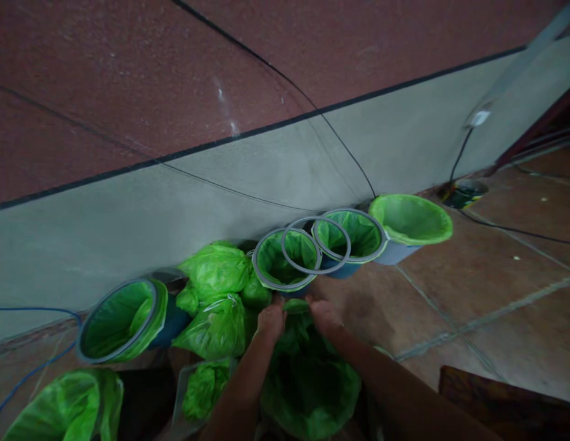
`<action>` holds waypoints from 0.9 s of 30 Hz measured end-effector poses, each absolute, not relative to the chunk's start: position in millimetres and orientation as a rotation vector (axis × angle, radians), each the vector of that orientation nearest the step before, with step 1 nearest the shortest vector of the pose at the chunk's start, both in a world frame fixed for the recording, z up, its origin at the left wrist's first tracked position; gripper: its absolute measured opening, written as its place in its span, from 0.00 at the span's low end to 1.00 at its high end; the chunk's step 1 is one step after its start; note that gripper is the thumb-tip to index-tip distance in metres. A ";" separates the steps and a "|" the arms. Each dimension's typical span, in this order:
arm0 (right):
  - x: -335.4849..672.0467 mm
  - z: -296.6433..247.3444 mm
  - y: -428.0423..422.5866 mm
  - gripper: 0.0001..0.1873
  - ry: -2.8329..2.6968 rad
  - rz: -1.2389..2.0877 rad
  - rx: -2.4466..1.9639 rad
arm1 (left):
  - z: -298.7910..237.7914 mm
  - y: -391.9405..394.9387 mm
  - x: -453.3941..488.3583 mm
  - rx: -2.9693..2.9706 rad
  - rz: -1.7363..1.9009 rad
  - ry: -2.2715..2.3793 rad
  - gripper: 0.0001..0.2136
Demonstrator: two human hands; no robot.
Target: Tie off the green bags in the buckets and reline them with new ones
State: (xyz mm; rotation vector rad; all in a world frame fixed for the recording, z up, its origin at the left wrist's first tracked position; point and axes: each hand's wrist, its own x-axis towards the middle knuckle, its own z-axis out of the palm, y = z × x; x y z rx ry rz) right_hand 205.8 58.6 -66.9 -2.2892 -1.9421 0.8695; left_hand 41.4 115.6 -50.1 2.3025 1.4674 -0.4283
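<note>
Below me stands a bin lined with a green plastic bag (312, 413), its mouth wide and its inside dark. My left hand (271, 320) is closed on the bag's far rim, to the left. At the same rim, a little to the right, my right hand (325, 315) is closed on the bag too. A strip of the green plastic stretches between both hands. Just beyond them is a lined bin with a grey rim (287, 286). A loose grey ring (348, 244) rests across that bin and the lined bin beside it (381, 246).
Tied green bags (216, 269) are heaped left of my hands, near a tray of crumpled green plastic (206, 389). More lined bins stand left (159, 306) and right (399, 252). A blue cable (34, 372) lies on the tiles. Black wires hang along the wall (105, 251).
</note>
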 end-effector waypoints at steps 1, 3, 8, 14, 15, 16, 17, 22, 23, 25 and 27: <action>207.2 -65.3 56.6 0.19 -1.913 0.868 -2.301 | -47.1 115.3 41.7 2.301 -0.425 1.472 0.19; 213.8 -61.6 49.5 0.17 -1.841 0.849 -2.334 | -40.9 114.7 39.2 2.302 -0.353 1.492 0.24; 236.1 -64.6 14.8 0.17 -1.308 0.786 -2.627 | -32.8 118.4 15.2 2.009 0.094 1.693 0.32; 234.7 -81.7 -31.0 0.28 -1.064 0.739 -2.651 | -35.5 122.8 10.8 1.698 0.305 1.790 0.18; 234.0 -79.6 -30.7 0.30 -1.061 0.674 -2.637 | -35.7 123.3 15.7 1.739 0.298 1.775 0.17; 234.0 -75.6 -26.4 0.30 -1.076 0.594 -2.614 | -36.0 124.0 21.3 1.787 0.287 1.759 0.17; 234.7 -70.1 -18.1 0.27 -1.115 0.519 -2.576 | -36.6 125.1 27.2 1.828 0.275 1.747 0.17; 239.3 -44.2 52.4 0.20 -1.530 0.591 -2.267 | -48.3 133.0 46.4 1.860 0.212 1.719 0.19; 238.7 -43.1 64.1 0.20 -1.584 0.651 -2.271 | -51.7 133.9 47.0 1.849 0.198 1.714 0.20; 235.8 -45.6 78.7 0.20 -1.661 0.759 -2.297 | -57.9 133.8 45.6 1.836 0.168 1.684 0.20; 232.3 -51.8 82.3 0.22 -1.717 0.832 -2.287 | -62.3 131.5 42.4 1.848 0.148 1.616 0.17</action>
